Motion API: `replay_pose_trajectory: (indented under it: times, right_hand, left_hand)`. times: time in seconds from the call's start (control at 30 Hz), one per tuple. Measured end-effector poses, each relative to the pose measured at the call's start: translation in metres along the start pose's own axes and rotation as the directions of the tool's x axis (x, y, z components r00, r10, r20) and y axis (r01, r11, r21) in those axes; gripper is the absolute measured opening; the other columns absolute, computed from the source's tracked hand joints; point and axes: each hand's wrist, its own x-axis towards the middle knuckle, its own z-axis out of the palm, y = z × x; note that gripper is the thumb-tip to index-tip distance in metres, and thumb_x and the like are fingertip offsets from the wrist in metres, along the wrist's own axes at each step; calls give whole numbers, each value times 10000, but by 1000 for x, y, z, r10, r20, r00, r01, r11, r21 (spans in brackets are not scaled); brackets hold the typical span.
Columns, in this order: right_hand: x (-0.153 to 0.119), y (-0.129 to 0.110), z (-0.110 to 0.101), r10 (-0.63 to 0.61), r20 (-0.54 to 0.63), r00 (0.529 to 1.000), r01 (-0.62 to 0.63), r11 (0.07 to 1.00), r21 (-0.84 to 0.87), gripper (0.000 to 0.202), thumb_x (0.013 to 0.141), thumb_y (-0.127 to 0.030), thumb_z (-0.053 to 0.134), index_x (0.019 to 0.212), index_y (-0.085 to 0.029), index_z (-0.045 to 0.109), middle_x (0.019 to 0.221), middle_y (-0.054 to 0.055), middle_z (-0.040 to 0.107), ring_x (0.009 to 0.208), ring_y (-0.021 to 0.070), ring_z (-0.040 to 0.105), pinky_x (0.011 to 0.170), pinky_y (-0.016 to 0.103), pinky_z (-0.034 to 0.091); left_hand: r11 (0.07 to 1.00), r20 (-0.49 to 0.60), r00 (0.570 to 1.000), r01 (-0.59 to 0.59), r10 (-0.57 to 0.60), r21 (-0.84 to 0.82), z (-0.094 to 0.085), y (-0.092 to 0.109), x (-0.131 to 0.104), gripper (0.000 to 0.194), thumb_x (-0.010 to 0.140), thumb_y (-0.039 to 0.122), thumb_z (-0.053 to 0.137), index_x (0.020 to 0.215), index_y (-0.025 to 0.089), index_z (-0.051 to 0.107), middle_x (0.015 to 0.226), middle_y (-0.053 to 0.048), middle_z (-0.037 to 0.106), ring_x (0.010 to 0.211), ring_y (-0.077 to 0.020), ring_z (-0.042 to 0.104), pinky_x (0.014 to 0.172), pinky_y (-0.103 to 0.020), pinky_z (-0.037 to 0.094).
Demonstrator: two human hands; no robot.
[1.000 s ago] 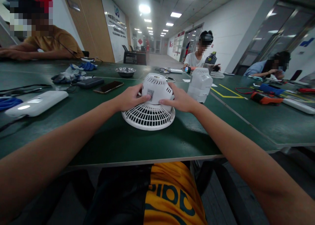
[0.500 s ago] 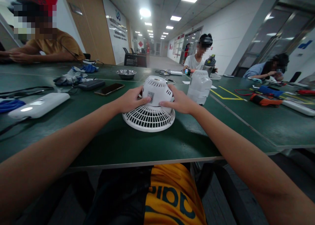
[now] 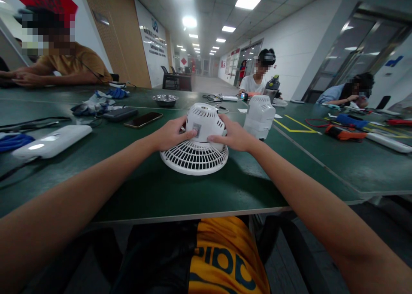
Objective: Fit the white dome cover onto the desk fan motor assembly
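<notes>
A white fan head point(image 3: 206, 122) rests grille-down on the green table, its vented motor housing facing up. Its round slatted grille point(image 3: 195, 159) spreads out below the housing. My left hand point(image 3: 175, 133) is closed around the housing's left side, thumb beside a small grey label. On the opposite side my right hand point(image 3: 233, 133) grips the housing, with its thumb across the front. The far fingers of both hands are partly hidden behind the housing. Just right of my right hand stands a separate white plastic part point(image 3: 259, 117) with vent slots in its top.
To the left lie a phone point(image 3: 143, 119), a dark case point(image 3: 119, 113) and a white power bank point(image 3: 54, 141). A metal bowl point(image 3: 165, 100) sits farther back. An orange multimeter point(image 3: 345, 132) lies at right, near yellow tape point(image 3: 298, 131). Several people sit around the table.
The view has shifted very slightly. Both hands keep the same hold on the fan head, which has not visibly moved on the table.
</notes>
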Motion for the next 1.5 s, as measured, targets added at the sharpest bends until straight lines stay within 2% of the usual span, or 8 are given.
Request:
replay_pose_trajectory:
  times: [0.3,0.57,1.27,1.5]
  right_hand:
    - [0,1,1,-2,-19,1000,2,1000,6,843,794,-590,715,1473,-195,409,1342,158,639,1189,391,622,1015,618,480]
    - [0,2,1,-1,-10,1000,1,1000,-14,893,791,-648,699,1477,-165,392,1344,166,638,1175,379,634,1019,584,481]
    - [-1,-1,1,13,-9,1000,-13,1000,-4,874,788,-636,702,1467,-175,401,1364,170,629,1203,384,621,1033,597,473]
    - [-1,1,1,6,-7,1000,-6,1000,5,862,792,-631,701,1470,-193,400,1366,156,630,1216,384,618,1032,593,480]
  left_hand:
    - [1000,2,1000,4,-4,-9,0,1,0,716,891,677,497,1342,124,547,1318,-186,651,1124,-333,645,925,-453,510]
    - [1000,-2,1000,0,0,-4,3,-10,3,735,881,686,508,1368,137,540,1321,-172,656,1120,-336,649,913,-447,512]
    - [999,4,1000,-6,6,-33,1,-3,1,734,888,686,502,1367,132,535,1333,-181,648,1140,-335,645,943,-460,512]
    - [999,9,1000,-12,13,-37,2,-7,1,722,891,692,501,1370,152,526,1344,-173,643,1144,-327,643,936,-447,516]
